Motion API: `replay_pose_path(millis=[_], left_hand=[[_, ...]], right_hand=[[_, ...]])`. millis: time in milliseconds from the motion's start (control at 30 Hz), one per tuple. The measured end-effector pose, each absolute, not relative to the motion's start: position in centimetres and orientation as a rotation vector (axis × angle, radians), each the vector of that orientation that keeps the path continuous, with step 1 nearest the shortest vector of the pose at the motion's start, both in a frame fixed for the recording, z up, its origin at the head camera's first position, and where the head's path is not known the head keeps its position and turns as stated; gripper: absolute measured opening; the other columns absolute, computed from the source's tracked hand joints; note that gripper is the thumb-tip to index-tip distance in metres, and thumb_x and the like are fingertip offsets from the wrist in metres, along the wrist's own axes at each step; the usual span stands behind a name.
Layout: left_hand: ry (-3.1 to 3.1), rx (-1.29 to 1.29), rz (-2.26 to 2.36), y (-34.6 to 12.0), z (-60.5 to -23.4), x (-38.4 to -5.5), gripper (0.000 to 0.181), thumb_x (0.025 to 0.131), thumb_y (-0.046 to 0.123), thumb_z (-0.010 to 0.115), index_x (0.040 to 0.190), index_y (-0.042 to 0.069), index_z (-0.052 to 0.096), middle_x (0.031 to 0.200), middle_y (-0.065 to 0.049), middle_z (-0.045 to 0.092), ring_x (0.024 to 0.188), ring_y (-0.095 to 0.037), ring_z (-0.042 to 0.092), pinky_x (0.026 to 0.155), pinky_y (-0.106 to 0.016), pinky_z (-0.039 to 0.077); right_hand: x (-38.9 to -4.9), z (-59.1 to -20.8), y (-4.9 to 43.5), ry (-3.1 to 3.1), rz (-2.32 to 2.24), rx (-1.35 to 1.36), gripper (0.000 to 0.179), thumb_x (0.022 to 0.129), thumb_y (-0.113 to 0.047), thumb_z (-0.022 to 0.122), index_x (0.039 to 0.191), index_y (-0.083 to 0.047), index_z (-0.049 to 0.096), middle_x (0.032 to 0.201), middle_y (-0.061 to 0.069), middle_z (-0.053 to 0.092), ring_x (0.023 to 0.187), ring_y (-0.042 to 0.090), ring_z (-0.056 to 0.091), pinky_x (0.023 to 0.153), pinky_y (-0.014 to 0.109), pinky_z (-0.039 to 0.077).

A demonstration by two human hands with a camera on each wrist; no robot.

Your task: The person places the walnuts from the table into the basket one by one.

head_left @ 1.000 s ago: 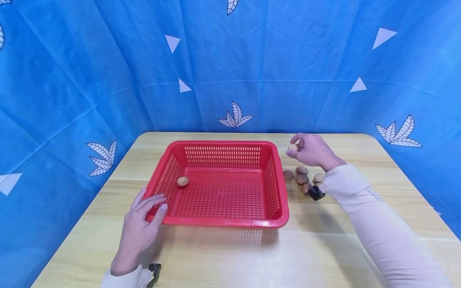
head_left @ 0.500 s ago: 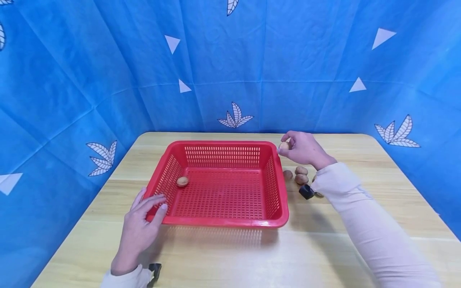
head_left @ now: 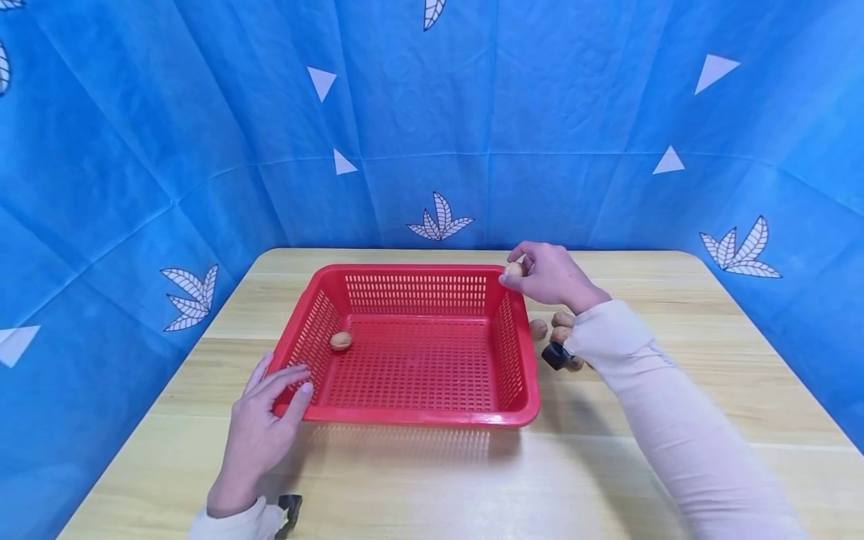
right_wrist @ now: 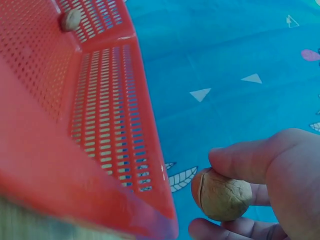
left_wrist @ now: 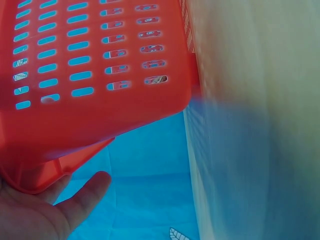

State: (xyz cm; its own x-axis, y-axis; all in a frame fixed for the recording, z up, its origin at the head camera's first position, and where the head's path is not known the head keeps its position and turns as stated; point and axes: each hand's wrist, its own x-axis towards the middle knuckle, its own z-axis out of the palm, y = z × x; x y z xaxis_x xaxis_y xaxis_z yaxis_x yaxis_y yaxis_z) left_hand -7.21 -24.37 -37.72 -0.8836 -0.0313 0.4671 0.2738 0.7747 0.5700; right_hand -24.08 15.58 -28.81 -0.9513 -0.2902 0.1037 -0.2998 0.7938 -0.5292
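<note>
A walnut is pinched between the thumb and fingers of my right hand, held at the far right corner of the red plastic basket. The right wrist view shows its wrinkled tan shell and seam. My left hand rests at the basket's near left corner, its loosely bent fingers lying over the rim. From below, the left wrist view shows part of that hand beside the slotted basket wall. Inside the basket, another walnut lies by the left wall.
Several walnuts lie on the wooden table right of the basket, partly hidden behind my right sleeve and the black wrist device. A blue patterned cloth hangs behind and beside the table.
My right hand has carried its walnut leftward, from beside the basket to the far right corner of its rim. The left hand, basket and walnut inside stay put.
</note>
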Motion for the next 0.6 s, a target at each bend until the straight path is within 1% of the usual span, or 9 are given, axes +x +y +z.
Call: replay_pose_path(millis=[233,433,600], left_hand=[[-2.504,-0.183,-0.902,-24.3,-37.8,-7.2,0.025,0.086,0.011,0.07,0.109,0.0,0.07,0.114,-0.019,0.067,0.136,-0.042,0.033,0.103,-0.065,0.031],[-2.493,-0.194,-0.905,-24.3,-38.0,-7.3,0.024,0.088,0.014,0.068,0.108,0.0,0.07,0.114,-0.019,0.067,0.137,-0.042,0.033,0.105,-0.063,0.03],[-2.488,-0.198,-0.903,-24.4,-38.1,-7.3,0.024,0.088,0.013,0.068,0.108,-0.001,0.07,0.114,-0.019,0.067,0.136,-0.042,0.034,0.105,-0.063,0.03]], right_hand=[[-24.4,-29.0,14.7,-2.941,0.95,0.49,0.038,0.087,-0.03,0.072,0.115,-0.006,0.063,0.074,0.008,0.055,0.065,0.022,0.05,0.063,0.036,0.043],[-24.3,-29.2,13.6,-2.944,1.009,0.5,0.036,0.087,-0.028,0.072,0.115,-0.007,0.062,0.073,0.008,0.053,0.065,0.022,0.048,0.064,0.036,0.042],[-24.3,-29.4,12.5,-2.951,1.026,0.518,0.033,0.087,-0.028,0.072,0.112,-0.008,0.062,0.071,0.007,0.053,0.063,0.022,0.048,0.062,0.035,0.042]])
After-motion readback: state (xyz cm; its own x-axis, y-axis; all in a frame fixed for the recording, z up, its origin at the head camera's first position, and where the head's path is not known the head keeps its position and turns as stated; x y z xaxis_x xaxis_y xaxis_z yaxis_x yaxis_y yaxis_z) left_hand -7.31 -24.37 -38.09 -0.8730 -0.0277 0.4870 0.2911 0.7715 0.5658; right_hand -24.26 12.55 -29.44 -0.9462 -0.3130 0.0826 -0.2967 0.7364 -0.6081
